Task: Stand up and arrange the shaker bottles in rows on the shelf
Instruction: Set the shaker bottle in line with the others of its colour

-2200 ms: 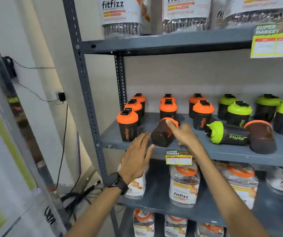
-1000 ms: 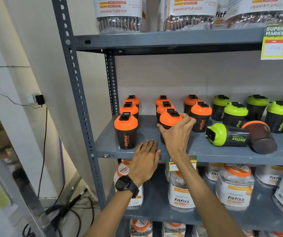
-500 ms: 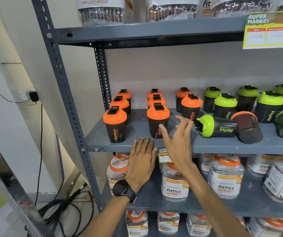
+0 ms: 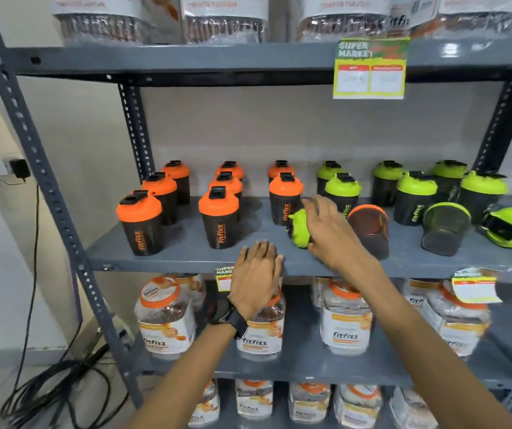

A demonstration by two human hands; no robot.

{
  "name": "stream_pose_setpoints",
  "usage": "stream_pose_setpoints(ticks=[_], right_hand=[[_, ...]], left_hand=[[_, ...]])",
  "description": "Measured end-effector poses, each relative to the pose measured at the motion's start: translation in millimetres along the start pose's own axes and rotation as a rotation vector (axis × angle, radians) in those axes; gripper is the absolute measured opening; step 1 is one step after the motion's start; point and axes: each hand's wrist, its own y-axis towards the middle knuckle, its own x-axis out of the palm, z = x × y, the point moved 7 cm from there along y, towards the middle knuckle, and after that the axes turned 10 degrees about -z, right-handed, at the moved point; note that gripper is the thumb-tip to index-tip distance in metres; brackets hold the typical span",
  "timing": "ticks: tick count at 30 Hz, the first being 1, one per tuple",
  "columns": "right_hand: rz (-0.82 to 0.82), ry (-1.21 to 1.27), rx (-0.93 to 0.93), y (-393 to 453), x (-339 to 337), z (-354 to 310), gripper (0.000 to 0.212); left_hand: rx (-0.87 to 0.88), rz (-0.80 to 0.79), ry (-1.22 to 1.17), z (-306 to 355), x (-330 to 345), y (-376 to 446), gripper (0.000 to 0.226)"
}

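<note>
Black shaker bottles stand in rows on the grey middle shelf [image 4: 183,258]: orange-lidded ones [image 4: 219,218] on the left, green-lidded ones [image 4: 415,196] on the right. A green-lidded shaker [image 4: 298,229] lies on its side near the front. My right hand [image 4: 325,233] covers its body, fingers over the top and thumb by the lid; how firm the grip is stays unclear. An orange-rimmed shaker [image 4: 370,230] lies just right of it, and two more green ones [image 4: 445,232] [image 4: 511,232] lie further right. My left hand [image 4: 257,274] rests flat on the shelf's front edge, holding nothing.
Plastic Fitfizz jars [image 4: 165,320] fill the shelves below, and bagged goods sit on the top shelf. A supermarket price tag [image 4: 370,69] hangs from the upper shelf edge. The perforated steel post [image 4: 31,150] stands at left, with cables [image 4: 47,391] on the floor beside it.
My right hand stood an orange-lidded shaker upright in the front row, let go, and moved right onto the lying green-lidded shaker. The left hand stayed on the shelf edge.
</note>
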Motion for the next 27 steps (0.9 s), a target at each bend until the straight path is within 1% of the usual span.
stream_pose_setpoints(ticks=[4, 6, 10, 13, 15, 17, 19, 21, 23, 27], right_hand=[[-0.127, -0.112, -0.016, 15, 17, -3, 0.092], [-0.154, -0.151, -0.022, 21, 23, -6, 0.093], [-0.078, -0.192, -0.045, 25, 28, -5, 0.085], [-0.029, -0.189, -0.096, 25, 26, -2, 0.085], [0.016, -0.080, -0.105, 23, 21, 5, 0.086], [0.082, 0.162, -0.076, 19, 14, 20, 0.084], [0.169, 0.471, 0.010, 16, 7, 39, 0.082], [0.221, 0.702, 0.134, 17, 4, 60, 0.089], [0.217, 0.793, 0.235, 20, 4, 77, 0.094], [0.136, 0.745, 0.293, 27, 10, 90, 0.096]], left_hand=[[-0.050, -0.038, -0.014, 2, 3, 11, 0.042], [-0.050, -0.044, -0.015, 1, 5, 11, 0.045], [-0.044, -0.055, -0.030, -1, 9, 11, 0.052], [-0.045, -0.055, -0.042, -2, 10, 12, 0.053], [-0.045, -0.054, -0.050, -3, 11, 12, 0.053], [-0.047, -0.052, -0.042, -3, 12, 14, 0.053], [-0.042, -0.050, -0.035, -2, 13, 14, 0.053], [-0.040, -0.050, -0.043, -2, 14, 15, 0.054], [-0.041, -0.044, -0.049, -3, 15, 15, 0.054], [-0.039, -0.028, -0.053, -3, 15, 13, 0.053]])
